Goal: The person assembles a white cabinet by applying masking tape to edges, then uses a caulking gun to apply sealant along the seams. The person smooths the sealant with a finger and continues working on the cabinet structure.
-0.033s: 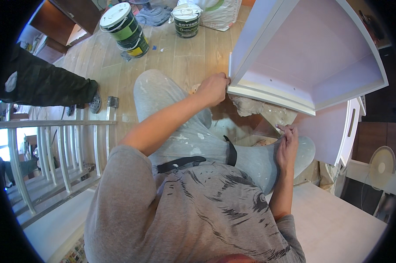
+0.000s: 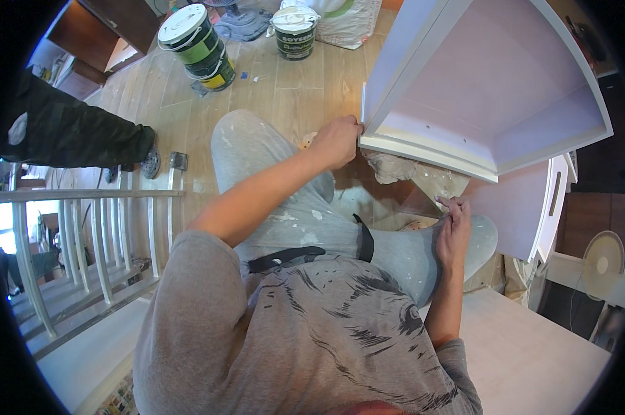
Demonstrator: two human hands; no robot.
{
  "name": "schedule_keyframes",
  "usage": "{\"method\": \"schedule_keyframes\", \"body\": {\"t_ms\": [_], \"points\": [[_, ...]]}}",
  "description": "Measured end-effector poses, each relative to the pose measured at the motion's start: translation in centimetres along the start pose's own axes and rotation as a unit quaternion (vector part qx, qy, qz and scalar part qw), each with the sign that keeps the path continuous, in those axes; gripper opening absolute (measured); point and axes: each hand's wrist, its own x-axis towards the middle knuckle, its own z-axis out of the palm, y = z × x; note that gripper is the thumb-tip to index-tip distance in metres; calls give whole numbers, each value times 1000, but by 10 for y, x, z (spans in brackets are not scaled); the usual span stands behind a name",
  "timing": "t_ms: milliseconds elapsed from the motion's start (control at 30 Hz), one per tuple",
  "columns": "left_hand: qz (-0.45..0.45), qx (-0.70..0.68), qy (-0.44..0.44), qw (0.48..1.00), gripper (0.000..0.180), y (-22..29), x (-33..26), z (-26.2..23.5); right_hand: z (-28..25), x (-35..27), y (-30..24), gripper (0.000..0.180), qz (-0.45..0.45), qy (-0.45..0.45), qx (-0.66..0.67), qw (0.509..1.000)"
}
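Note:
A white open-fronted cabinet box (image 2: 458, 104) stands tilted in front of me at the right, its pale lilac inside showing. My left hand (image 2: 337, 143) is closed at the box's near left corner, fingertips against the edge; whatever they hold is hidden. A thin pale strip (image 2: 364, 102) runs up the box side just above those fingers. Over my right knee, my right hand (image 2: 453, 232) hovers or rests with loosely bent fingers, one pointing left, and nothing visible in it. Crumpled, dusty plastic sheeting (image 2: 395, 167) lies under the box's lower edge, near both hands.
Stacked paint buckets (image 2: 196, 48), a smaller bucket (image 2: 294, 33) and a white sack (image 2: 347, 21) stand at the back. At left are a metal railing (image 2: 91, 195) and another person's dark-trousered leg (image 2: 84, 131). A white slotted panel (image 2: 520, 207) and a round fan (image 2: 603, 264) are right.

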Motion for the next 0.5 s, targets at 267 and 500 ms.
{"method": "schedule_keyframes", "body": {"t_ms": [267,500], "points": [[10,3,26,1000,30,0,-10,5,2,5,1,40,1,4,-4,1000],[61,62,16,996,30,3,-20,2,2,6,0,39,-4,3,-8,1000]]}}
